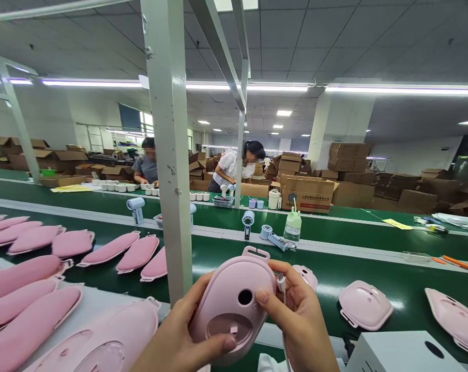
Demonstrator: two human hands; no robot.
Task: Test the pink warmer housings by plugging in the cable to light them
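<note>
A rounded pink plastic device (229, 281) with a small dark oval window, a translucent recess and a loop at its top is held up in front of me. My left hand (185, 328) is closed around its lower left side, thumb over the recess. On the right edge, my right hand (301, 315) presses its thumb beside the dark window. Between that hand's fingers is the plug of a white USB cable (282, 281), apart from the device; the cord hangs down past the palm.
Several pink padded pieces (105, 249) lie at left. More pink devices (365, 305) rest on the green belt (327, 258) at right, behind a white box (404, 351). A metal post (167, 155) rises left of centre. Handheld fans (248, 222) and a bottle (293, 225) stand farther back; two people work beyond.
</note>
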